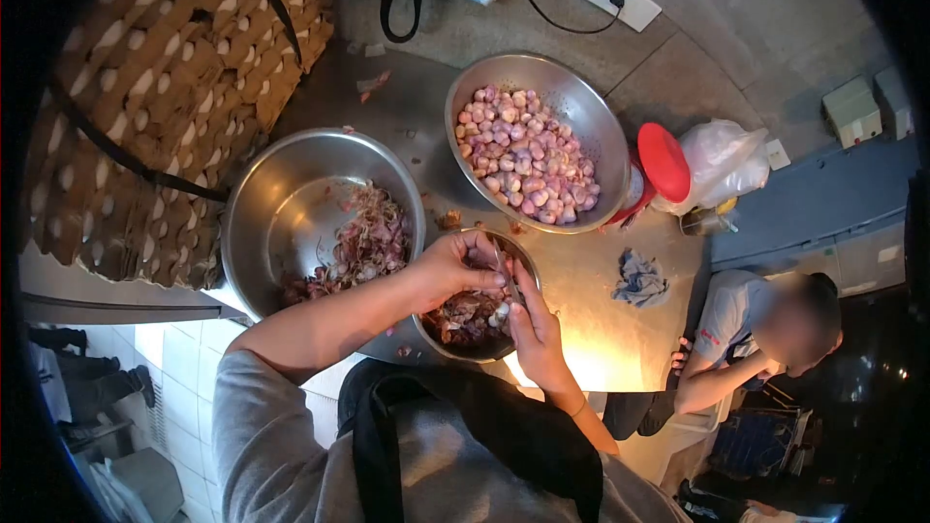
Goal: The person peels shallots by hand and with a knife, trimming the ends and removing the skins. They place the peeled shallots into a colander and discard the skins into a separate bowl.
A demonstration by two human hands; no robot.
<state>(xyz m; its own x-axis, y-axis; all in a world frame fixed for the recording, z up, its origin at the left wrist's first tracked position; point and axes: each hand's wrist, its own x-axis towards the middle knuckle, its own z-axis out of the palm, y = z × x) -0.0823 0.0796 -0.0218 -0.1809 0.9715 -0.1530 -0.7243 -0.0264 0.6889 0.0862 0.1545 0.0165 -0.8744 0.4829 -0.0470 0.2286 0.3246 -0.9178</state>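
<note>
My left hand [455, 268] is closed in a pinch above a small metal bowl [422, 327]; what its fingertips hold is hidden. My right hand [539, 337] is closed around a small knife [506, 274], its blade pointing up and away from me beside the left fingertips. Inside the small bowl lie dark, skin-covered shallots [463, 318], with a few pale ones near my right hand. To the left, a large metal pot [281, 208] contains a heap of shallot peelings [363, 237]. Beyond my hands, a wide metal bowl [603, 150] holds many peeled pink shallots [528, 150].
Stacked egg trays [174, 107] stand at the left. A red-lidded container [665, 163], a plastic bag [722, 160] and a crumpled cloth [639, 279] are on the right of the metal table [581, 271]. Another person [727, 329] sits at the right edge.
</note>
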